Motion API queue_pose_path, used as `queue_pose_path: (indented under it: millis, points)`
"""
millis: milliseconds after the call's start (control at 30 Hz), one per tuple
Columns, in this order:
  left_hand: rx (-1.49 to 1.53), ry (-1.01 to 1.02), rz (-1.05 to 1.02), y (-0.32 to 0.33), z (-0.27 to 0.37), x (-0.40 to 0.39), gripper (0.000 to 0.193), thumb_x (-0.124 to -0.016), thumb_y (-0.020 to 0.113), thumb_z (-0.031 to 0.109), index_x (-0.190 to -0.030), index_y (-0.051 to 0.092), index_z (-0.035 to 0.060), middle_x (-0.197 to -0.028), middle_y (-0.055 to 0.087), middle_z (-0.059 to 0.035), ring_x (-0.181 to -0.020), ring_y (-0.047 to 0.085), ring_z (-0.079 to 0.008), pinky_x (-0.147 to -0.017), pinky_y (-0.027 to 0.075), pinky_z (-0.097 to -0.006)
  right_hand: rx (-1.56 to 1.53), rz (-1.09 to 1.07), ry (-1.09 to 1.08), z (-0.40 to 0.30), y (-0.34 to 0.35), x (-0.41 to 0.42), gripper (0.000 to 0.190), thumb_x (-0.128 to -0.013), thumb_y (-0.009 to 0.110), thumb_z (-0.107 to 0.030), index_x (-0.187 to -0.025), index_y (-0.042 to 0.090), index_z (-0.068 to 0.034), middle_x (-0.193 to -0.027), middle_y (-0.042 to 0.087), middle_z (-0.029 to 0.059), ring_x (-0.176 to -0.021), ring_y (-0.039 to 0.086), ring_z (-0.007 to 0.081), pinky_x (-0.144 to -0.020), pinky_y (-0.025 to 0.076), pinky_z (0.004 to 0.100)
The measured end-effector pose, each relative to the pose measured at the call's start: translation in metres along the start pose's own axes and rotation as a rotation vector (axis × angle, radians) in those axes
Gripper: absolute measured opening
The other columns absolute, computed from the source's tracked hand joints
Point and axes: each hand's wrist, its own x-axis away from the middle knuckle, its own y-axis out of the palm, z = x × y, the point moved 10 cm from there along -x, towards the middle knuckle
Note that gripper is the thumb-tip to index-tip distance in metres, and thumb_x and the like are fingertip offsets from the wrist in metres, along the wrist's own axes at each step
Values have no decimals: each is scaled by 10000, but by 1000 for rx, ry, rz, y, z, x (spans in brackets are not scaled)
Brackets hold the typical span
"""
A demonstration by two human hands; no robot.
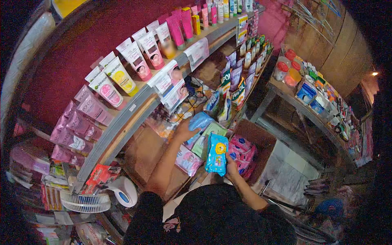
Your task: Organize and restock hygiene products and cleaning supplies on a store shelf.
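My left hand (185, 131) rests on a blue soft pack (200, 121) on the lower shelf; part of the pack lies beneath its fingers. A bright turquoise wipes pack (216, 154) with a lion picture is in my right hand (231, 167), gripped at its right edge. Between the hands lies a green pack (204, 142), and nearer to me a pink and white pack (188, 160). Pink packs (243, 150) fill a cardboard box (265, 136) to the right of my right hand.
Cosmetic tubes (122, 78) stand along the upper shelf edge (134, 102). Detergent pouches (238, 92) and tangled black cables (196, 95) are farther back on the lower shelf. A white fan (85, 200) stands at lower left. Jars and small goods cover a wooden table (277, 87) at right.
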Motion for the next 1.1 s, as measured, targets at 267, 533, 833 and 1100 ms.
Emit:
queue_pose_path:
  millis: [267,533,833,1100]
  points:
    - [1244,-579,-306,11,0,21,537,-831,675,346,-1238,556,16,-1147,622,-86,-985,601,-199,-849,479,-330,-24,52,-20,-17,-5,13,464,-994,429,-366,-1266,496,3,-1138,630,134,-960,646,247,-868,527,385]
    - [863,-446,-410,14,-4,5,229,-762,617,244,-869,611,41,-764,588,-27,-643,581,-161,-595,483,-284,83,26,-48,-11,4,-2,493,-976,457,-407,-1243,504,5,-1114,639,143,-936,657,268,-845,542,409]
    - [71,-133,-82,-4,-30,-26,796,-792,640,590,-1289,520,-21,-1291,523,-271,-1247,485,-347,-1037,380,-398,113,11,-34,-9,10,1,499,-976,451,-420,-1249,501,-5,-1110,644,141,-923,665,265,-830,550,404]
    - [213,-118,-169,21,-40,-23,683,-896,523,532,-1305,499,-15,-1268,552,-247,-1207,517,-351,-1018,392,-397,173,-26,-67,1,0,-15,515,-971,453,-440,-1259,495,-15,-1144,622,149,-957,652,263,-841,547,425]
